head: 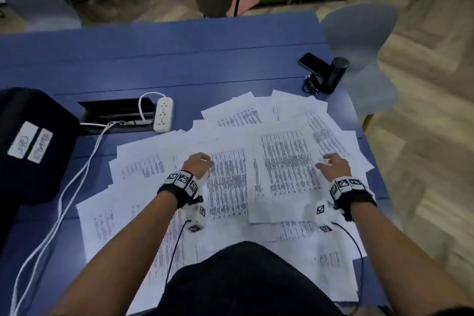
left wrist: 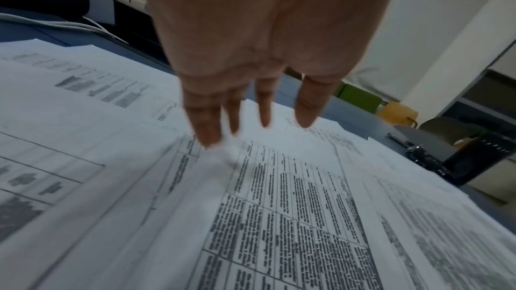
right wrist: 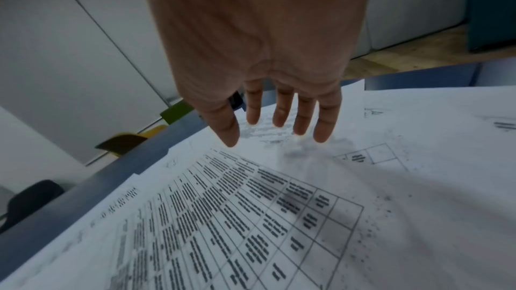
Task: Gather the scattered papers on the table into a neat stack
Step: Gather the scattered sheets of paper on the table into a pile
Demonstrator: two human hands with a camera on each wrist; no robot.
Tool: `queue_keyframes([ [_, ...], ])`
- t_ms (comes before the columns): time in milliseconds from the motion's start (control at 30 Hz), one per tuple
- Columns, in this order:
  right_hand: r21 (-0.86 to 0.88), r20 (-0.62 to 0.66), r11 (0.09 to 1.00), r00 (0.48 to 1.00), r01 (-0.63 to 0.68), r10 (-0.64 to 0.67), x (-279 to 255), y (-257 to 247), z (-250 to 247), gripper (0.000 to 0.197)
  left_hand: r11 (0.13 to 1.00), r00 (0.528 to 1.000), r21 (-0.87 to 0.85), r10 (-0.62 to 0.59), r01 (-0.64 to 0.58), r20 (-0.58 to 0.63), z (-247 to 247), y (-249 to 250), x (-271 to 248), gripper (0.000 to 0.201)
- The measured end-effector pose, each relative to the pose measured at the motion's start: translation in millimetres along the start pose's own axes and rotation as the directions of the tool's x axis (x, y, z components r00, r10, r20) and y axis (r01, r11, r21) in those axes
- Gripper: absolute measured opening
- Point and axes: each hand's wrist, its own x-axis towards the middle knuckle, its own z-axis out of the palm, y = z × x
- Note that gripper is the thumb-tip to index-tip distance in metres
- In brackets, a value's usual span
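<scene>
Head view shows both hands over the papers (head: 230, 161), which lie fanned and overlapping across the blue counter (head: 154, 59) from its near edge to its right edge. The left hand (head: 198, 164) and right hand (head: 333, 165) hold nothing; in the wrist views their fingers (left wrist: 209, 122) hang straight, spread just above the printed sheets. A white power strip (head: 164, 115) lies beyond the papers' left side.

**Print and labels: nothing legible**

We see dense tabular print on the scattered white paper sheets (head: 287, 161), too blurred to read. Two white handwritten labels (head: 30, 145) on the black fabric bag (head: 30, 161) are indecipherable. The black-and-white square marker tags (head: 182, 179) on the wristbands carry patterns only.
</scene>
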Motion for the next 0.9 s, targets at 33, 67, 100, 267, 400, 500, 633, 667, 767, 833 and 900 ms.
queue_keyframes([
  [33, 0.006, -0.034, 1.000, 0.999, -0.025, 0.025, 4.5, -0.3, 3.4, 0.048, 0.994, 0.996, 0.079, -0.065, 0.070, -0.065, 1.8, 3.9, 5.3, 0.045],
  [67, -0.002, -0.069, 0.999, 0.996, -0.053, 0.053, 9.3, -1.7, 5.7, 0.054, 0.975, 0.972, 0.137, -0.152, 0.177, -0.177, 2.0, 6.2, 10.6, 0.055],
  [100, -0.012, -0.073, 0.997, 0.995, -0.072, 0.071, 12.6, -1.8, 10.6, 0.063, 0.952, 0.942, 0.147, -0.227, 0.268, -0.245, 1.6, 8.2, 14.0, 0.063],
  [267, -0.299, 0.045, 0.954, 0.999, 0.026, -0.013, 7.9, -3.8, 54.6, 0.109, 0.926, 0.914, 0.140, -0.305, 0.350, -0.269, 18.5, -0.8, 30.3, 0.081],
  [400, -0.350, 0.027, 0.925, 0.989, 0.146, -0.146, -16.4, -16.7, 87.3, 0.106, 0.988, 0.910, -0.085, -0.151, 0.127, -0.386, 45.7, -6.7, 30.0, 0.072],
  [500, -0.126, -0.063, 0.972, 0.977, 0.196, -0.205, -26.3, -26.5, 97.1, 0.093, 0.952, 0.871, -0.290, -0.223, 0.098, -0.438, 50.6, -6.3, 28.1, 0.061],
  [633, 0.077, 0.047, 0.973, 0.974, 0.217, -0.221, -39.3, -39.7, 109.1, 0.087, 0.876, 0.904, -0.478, -0.252, 0.062, -0.345, 46.9, -12.3, 24.3, 0.038],
  [667, 0.113, 0.116, 0.967, 0.963, 0.230, -0.242, -41.1, -41.5, 111.6, 0.083, 0.884, 0.913, -0.466, -0.213, 0.028, -0.347, 41.0, -18.4, 23.6, 0.035],
  [767, 0.195, 0.158, 0.950, 0.948, 0.245, -0.276, -38.5, -44.5, 101.1, 0.070, 0.983, 0.889, -0.182, -0.090, 0.007, -0.449, 2.4, -51.8, 23.3, 0.041],
  [833, 0.093, -0.032, 0.969, 0.973, 0.231, -0.229, -25.8, -38.4, 79.8, 0.066, 0.991, 0.853, 0.018, -0.108, 0.136, -0.511, -30.5, -88.2, 25.3, 0.055],
  [900, -0.084, -0.118, 0.984, 0.979, 0.157, -0.166, -10.5, -22.6, 57.3, 0.072, 0.915, 0.794, 0.156, -0.226, 0.371, -0.565, -59.5, -126.2, 22.7, 0.073],
])
